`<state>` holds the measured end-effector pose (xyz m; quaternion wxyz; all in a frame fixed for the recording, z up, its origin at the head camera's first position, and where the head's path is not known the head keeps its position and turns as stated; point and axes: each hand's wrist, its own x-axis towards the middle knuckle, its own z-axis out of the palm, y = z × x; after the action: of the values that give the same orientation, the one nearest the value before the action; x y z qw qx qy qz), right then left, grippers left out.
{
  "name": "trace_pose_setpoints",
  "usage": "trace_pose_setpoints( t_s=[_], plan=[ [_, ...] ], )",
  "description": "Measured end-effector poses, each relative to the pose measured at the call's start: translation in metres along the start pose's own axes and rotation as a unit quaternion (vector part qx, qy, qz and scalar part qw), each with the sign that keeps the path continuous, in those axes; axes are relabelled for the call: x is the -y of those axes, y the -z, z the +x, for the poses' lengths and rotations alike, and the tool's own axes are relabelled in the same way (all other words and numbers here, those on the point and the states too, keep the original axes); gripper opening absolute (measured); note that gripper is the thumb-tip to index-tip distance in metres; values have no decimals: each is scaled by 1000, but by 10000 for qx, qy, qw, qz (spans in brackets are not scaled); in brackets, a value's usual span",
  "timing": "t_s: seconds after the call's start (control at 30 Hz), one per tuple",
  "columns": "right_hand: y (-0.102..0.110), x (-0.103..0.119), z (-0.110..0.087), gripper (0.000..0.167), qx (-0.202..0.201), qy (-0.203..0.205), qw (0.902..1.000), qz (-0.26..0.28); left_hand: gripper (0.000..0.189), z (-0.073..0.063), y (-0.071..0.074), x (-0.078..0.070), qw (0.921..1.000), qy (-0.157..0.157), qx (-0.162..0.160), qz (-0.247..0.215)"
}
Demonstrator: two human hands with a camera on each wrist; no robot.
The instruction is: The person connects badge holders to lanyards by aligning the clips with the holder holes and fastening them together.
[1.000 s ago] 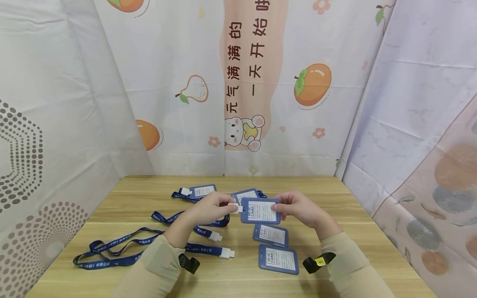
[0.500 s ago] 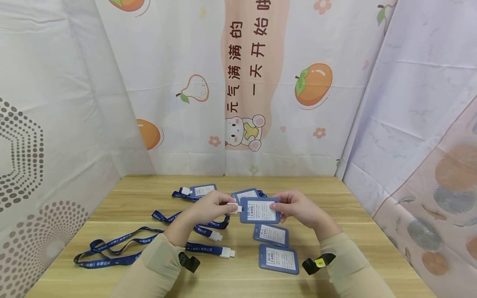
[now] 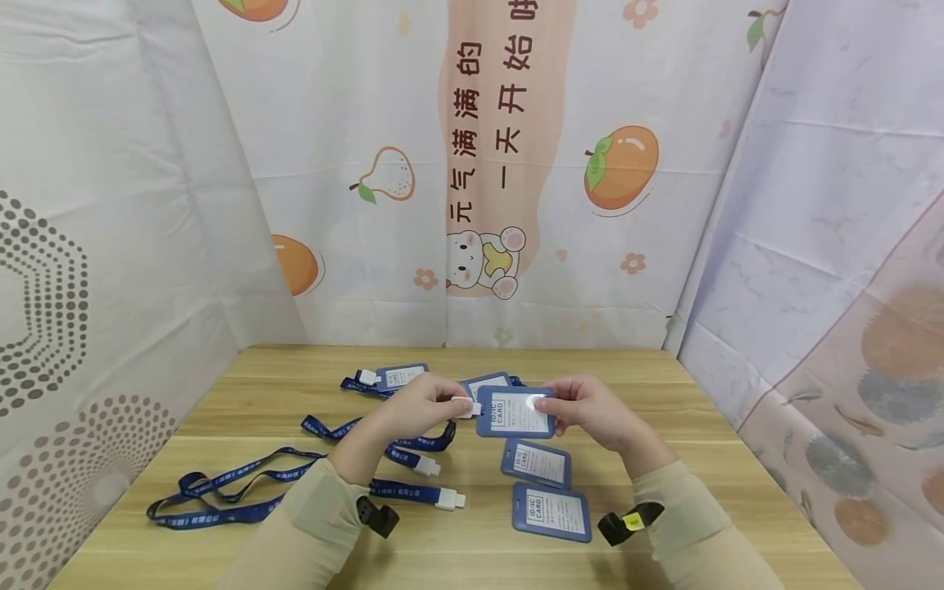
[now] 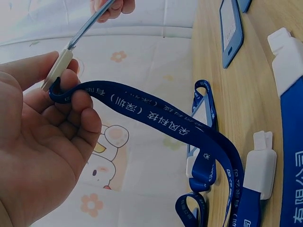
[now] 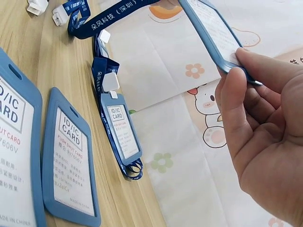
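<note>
My left hand (image 3: 420, 407) pinches the white clip (image 4: 59, 66) of a blue lanyard (image 4: 151, 113) between thumb and fingers. From that clip the printed strap hangs down toward the table. A blue card holder (image 3: 516, 412) with a white ID/IC card is held up in the air by my right hand (image 3: 590, 412), thumb on its front near the right end. The clip meets the holder's slotted end; whether it is fastened there cannot be made out. Below lie two more card holders, one nearer (image 3: 551, 514) and one farther (image 3: 537, 464), flat on the wooden table (image 3: 664, 524).
Loose lanyards with white clips, one upper (image 3: 425, 466) and one lower (image 3: 448, 499), lie left of the holders. At the back are two holders with lanyards, one left (image 3: 401, 376) and one partly hidden (image 3: 487, 381). A printed curtain (image 3: 332, 246) hangs behind the table.
Both hands, with the clip and the card holder between them, have risen very slightly. Their grips look the same, and the things on the table have stayed put.
</note>
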<state>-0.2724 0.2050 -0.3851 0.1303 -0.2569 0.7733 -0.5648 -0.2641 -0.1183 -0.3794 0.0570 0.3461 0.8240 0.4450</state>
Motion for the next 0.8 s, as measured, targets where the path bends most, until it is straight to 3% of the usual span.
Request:
trace_pose_setpoints(
  t_s=[0.4, 0.8],
  plan=[
    [-6, 5, 4, 22, -85, 32, 9999, -110, 27, -2, 3, -1, 9998, -72, -6, -210],
    [-10, 6, 6, 26, -141, -1, 9999, 2, 22, -2, 4, -1, 9997, -2, -62, -224]
  ],
)
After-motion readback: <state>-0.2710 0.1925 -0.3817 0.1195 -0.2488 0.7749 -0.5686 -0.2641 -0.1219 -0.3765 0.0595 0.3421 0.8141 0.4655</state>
